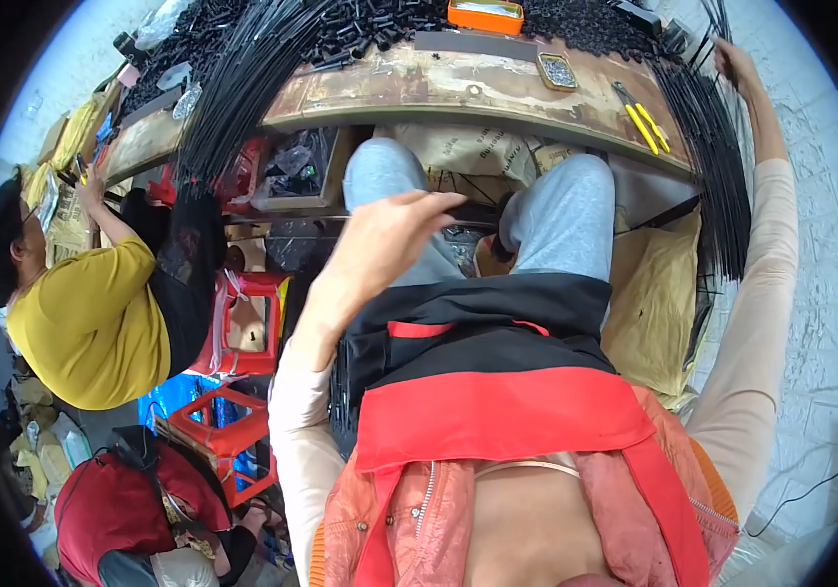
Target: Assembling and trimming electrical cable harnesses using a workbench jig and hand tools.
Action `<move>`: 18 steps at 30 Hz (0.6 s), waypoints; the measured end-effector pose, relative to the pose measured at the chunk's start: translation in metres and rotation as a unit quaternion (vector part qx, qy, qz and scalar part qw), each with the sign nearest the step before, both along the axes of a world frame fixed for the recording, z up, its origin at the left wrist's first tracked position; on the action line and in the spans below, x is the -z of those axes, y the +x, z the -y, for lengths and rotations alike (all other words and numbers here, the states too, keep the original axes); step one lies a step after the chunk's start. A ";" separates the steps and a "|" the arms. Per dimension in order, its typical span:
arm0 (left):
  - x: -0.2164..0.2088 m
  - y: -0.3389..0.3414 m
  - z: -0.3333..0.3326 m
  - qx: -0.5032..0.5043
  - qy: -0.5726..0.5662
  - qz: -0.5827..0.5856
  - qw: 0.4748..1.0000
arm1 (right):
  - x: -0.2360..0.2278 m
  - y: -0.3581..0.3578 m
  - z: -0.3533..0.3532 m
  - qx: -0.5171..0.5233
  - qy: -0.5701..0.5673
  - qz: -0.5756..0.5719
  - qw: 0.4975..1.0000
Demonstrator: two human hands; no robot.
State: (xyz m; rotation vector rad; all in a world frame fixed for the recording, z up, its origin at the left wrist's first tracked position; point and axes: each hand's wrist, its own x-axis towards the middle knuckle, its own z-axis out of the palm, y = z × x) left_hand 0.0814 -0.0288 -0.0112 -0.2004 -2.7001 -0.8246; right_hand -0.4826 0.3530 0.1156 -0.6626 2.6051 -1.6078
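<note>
At bench edge, right hand (735, 61) outstretched

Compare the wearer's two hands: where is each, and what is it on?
The left hand hangs low over the lap with fingers curled, holding nothing visible; the right hand is stretched far out to the bundle of thin black rods at the bench's right end. The left arm is bent, the right nearly straight. Both are bare, with pale sleeves.
</note>
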 end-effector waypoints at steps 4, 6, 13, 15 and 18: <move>-0.028 -0.059 -0.029 0.144 0.211 0.009 0.967 | -0.019 0.038 0.066 -0.209 -0.272 0.175 0.923; -0.028 -0.089 -0.020 0.100 0.401 -0.021 0.910 | 0.012 0.120 0.169 -0.330 -0.329 0.269 0.843; -0.080 -0.086 -0.051 0.093 0.656 0.137 0.737 | -0.009 0.328 0.230 -0.371 -0.243 0.175 0.879; -0.081 -0.065 -0.028 0.034 0.656 0.072 0.751 | -0.018 0.337 0.206 -0.410 -0.151 0.196 0.878; -0.073 -0.066 -0.002 0.013 0.658 0.024 0.753 | -0.013 0.331 0.198 -0.471 0.065 0.278 0.835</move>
